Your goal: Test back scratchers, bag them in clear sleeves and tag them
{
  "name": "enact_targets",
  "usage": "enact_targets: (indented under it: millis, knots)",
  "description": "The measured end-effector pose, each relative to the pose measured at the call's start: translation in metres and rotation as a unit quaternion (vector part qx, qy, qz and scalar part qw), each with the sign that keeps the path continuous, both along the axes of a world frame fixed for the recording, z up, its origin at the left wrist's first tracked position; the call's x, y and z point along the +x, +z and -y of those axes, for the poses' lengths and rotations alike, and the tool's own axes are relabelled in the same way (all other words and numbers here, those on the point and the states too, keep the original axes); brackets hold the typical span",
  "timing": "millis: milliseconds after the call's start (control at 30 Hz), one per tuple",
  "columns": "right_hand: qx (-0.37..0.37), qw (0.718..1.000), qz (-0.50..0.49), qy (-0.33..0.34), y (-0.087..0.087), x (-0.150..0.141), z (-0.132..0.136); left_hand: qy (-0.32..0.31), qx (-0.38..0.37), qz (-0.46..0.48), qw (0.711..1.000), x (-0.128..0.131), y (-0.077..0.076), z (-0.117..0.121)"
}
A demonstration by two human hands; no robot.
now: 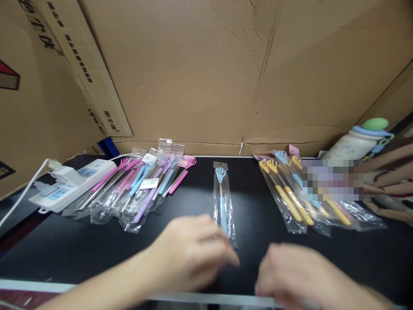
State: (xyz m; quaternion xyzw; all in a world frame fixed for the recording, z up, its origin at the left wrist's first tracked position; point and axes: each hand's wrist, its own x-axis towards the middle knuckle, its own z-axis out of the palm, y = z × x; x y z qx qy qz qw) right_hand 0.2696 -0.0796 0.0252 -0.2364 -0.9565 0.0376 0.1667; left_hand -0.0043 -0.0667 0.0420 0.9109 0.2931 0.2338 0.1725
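A light-blue back scratcher (223, 211) in a clear plastic sleeve lies upright in view at the middle of the black table. My left hand (196, 254) is over the lower end of its sleeve, fingers bent downward and smeared by motion; whether it touches the sleeve I cannot tell. My right hand (290, 271) is near the front edge, right of the left hand, with its fingers curled under and mostly hidden. To the left lies a pile of bagged pink, blue and purple back scratchers (148, 185). Bagged yellow and blue ones (290, 202) lie to the right.
A white power strip (77, 181) with plugs and a cable is at the left. Cardboard walls (193, 77) rise behind and at the sides. A pale bottle (355, 144) with a green top leans at the right, near blurred skin-coloured shapes. Part of the right pile is pixelated.
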Motion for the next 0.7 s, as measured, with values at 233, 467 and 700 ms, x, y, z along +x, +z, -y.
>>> enact_targets:
  millis: [233, 467, 700]
  knots:
    - [-0.119, 0.976, -0.091, -0.159, 0.039, -0.027, -0.145, 0.211, 0.092, -0.065, 0.971, -0.001, -0.006, -0.104]
    - [-0.106, 0.969, -0.060, -0.217, -0.020, -0.040, -0.176, 0.242, 0.128, -0.085, 0.958, 0.010, -0.035, -0.113]
    - [-0.059, 0.970, -0.041, -0.232, -0.026, -0.042, -0.166, 0.245, 0.137, -0.080, 0.957, 0.007, -0.041, -0.111]
